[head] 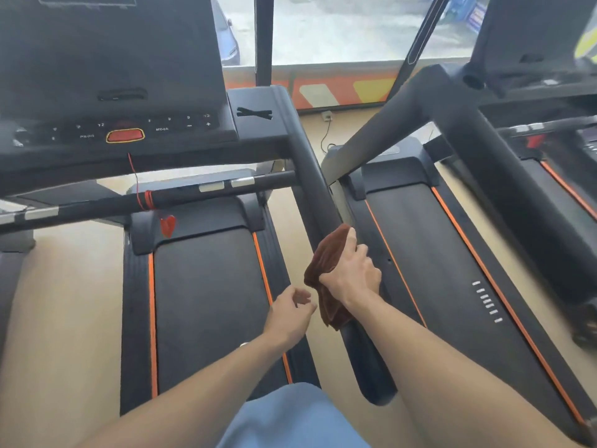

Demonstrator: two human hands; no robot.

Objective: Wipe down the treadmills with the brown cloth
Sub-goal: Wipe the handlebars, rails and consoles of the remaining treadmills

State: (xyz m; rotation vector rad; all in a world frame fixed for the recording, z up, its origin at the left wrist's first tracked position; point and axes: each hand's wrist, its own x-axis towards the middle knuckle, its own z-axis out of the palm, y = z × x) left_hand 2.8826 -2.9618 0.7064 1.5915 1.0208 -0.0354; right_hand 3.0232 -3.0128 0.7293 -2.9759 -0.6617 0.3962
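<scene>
On the head view, centre frame: I'm looking down between two treadmills, both arms stretched out ahead of me.
Right hand: my right hand (350,273) is clamped round the brown cloth (328,276), fingers curled over the bundle and over the rail beneath it.
Brown cloth: bunched up, wrapped round the handrail (315,185); one end pokes up past my fingers, the other hangs down below my wrist.
Handrail: black, sloping down from the console corner towards me; it belongs to the left treadmill (206,286) and runs along the gap between the two machines.
Left hand: my left hand (290,313) hovers just beside the cloth, above the orange-striped edge of the left belt; fingers loosely curled, holding nothing, touching nothing.
Console: the console (129,127) sits upper left, dark, with a red stop button (125,135) ringed in yellow and small white markings on either side.
Red cord: a red cord (134,176) drops from under the button and is wound round the crossbar (193,195); a red clip (168,225) dangles below it.
Right treadmill: the right treadmill (452,270) has a black belt with orange stripes on both sides and a row of small white marks on its belt.
Far right: a third machine's frame (504,176) cuts across, blurred at the edge.
Floor: beige floor (74,286) between the machines; a window (339,27) lies ahead with an orange-patterned band under it.
Bottom edge: blue fabric (300,415) of my clothing shows between my forearms.
</scene>
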